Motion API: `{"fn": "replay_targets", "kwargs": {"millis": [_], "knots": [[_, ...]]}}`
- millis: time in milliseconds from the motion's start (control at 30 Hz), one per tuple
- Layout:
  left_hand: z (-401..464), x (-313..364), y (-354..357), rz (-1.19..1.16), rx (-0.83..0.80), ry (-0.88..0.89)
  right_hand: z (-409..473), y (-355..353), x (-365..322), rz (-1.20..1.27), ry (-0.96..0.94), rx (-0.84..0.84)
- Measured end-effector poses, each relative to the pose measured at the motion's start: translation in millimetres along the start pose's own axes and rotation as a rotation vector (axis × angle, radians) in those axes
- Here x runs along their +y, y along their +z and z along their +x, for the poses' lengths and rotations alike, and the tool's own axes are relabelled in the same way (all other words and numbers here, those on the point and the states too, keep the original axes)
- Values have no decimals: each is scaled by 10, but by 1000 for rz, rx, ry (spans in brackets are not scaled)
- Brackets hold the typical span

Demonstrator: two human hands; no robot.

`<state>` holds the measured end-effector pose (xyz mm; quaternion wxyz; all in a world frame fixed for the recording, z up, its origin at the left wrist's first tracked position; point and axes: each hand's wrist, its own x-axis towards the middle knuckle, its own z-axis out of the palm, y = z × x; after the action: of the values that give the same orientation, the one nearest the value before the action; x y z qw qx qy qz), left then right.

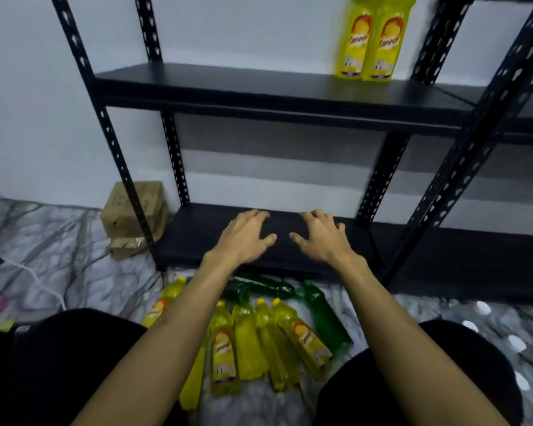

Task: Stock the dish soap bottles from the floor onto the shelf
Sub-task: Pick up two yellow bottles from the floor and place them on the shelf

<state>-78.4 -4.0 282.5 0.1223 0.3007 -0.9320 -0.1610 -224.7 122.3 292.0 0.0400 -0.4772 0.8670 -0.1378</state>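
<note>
While fingers spread empty, left hand (243, 238), right hand (323, 238); yellow bottles (370, 41), label blurred.

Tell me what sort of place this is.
Likely a storeroom or a shop's back room being stocked: a black metal rack against a bare wall, two yellow bottles standing on its upper shelf, more yellow and green bottles lying on the floor, and a cardboard box beside it.

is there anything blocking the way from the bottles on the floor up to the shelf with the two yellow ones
Nothing visible does. The upper shelf is bare left of the two standing yellow bottles, and its front is open. The floor bottles lie below both empty hands, left hand and right hand, which are over the lower shelf.
</note>
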Motion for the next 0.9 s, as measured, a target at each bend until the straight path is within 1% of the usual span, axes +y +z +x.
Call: {"fn": "replay_targets", "kwargs": {"millis": [200,367,433,500,633,733,900], "knots": [[-551,-472,753,-48,-141,-179,-258,941,-84,13,2,-197],[-978,-752,1290,-50,-260,-320,-388,1626,-47,27,27,-392],[-1104,-835,1477,-92,-344,-372,-413,1834,-25,22,38,-443],[-1179,-913,1652,-149,-390,-422,-438,2032,-12,16,40,-477],[-1201,-995,1916,-183,-387,-458,-508,2453,11,42,79,-542],[-1203,-1093,2104,-181,-387,-496,-528,2733,0,25,71,-585],[-1254,-1274,2456,-187,-389,-581,-449,3116,9,39,78,-565]]}}
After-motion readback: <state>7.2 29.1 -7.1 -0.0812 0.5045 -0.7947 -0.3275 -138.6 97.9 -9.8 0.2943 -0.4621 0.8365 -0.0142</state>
